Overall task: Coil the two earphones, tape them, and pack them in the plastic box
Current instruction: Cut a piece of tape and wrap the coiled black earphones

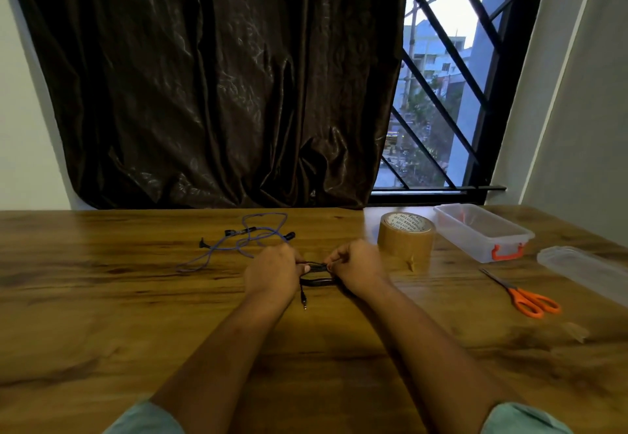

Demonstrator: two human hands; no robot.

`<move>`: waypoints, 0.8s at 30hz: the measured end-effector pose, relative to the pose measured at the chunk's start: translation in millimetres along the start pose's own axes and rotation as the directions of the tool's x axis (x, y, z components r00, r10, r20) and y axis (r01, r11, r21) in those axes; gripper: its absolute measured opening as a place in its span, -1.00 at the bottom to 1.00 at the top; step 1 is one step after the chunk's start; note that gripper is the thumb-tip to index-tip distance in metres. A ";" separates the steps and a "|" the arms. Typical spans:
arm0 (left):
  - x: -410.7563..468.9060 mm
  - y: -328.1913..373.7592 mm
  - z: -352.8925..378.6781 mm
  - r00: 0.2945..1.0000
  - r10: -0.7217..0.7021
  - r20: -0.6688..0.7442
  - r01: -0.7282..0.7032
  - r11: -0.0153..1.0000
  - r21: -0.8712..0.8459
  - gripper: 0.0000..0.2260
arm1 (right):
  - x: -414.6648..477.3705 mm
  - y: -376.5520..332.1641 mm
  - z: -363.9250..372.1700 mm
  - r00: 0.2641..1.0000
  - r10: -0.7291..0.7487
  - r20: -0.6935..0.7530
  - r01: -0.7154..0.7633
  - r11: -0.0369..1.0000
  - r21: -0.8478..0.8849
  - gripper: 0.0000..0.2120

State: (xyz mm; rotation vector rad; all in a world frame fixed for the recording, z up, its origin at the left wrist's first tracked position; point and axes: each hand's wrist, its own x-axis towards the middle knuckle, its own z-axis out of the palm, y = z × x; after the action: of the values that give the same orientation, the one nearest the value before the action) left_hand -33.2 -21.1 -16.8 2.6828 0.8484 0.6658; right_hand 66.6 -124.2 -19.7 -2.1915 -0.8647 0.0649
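I hold the black earphone (316,272) coiled between both hands, left hand (272,272) and right hand (356,268) fingers pinching it; its long axis runs left-right, with the tape roll (406,234) just right, nearer my right hand.

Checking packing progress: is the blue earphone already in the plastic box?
No, the blue earphone lies loose and uncoiled on the table, left of the hands and well apart from the plastic box.
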 end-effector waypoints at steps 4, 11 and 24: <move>0.7 -2.9 3.3 0.998 0.055 -0.010 -0.055 0.998 -0.019 -0.79 | -1.4 2.7 -0.2 1.000 -0.015 -0.005 0.015 1.000 0.019 -0.91; -0.6 1.4 3.4 0.985 0.131 -0.114 -0.140 0.988 -0.071 -0.79 | -0.3 2.1 -0.9 0.998 -0.034 -0.047 0.040 0.992 0.121 -0.87; -13.2 23.2 -5.6 0.895 0.371 -0.249 -0.370 0.927 0.050 -0.80 | -3.6 86.7 -86.8 0.923 0.019 -0.384 -0.105 0.973 -0.206 -0.46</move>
State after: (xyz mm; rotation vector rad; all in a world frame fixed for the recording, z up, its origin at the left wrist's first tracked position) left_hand -34.5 -47.0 -8.1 2.8258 0.3806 1.1154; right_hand 138.9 -223.4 -17.7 -2.3294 -0.6033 -0.4346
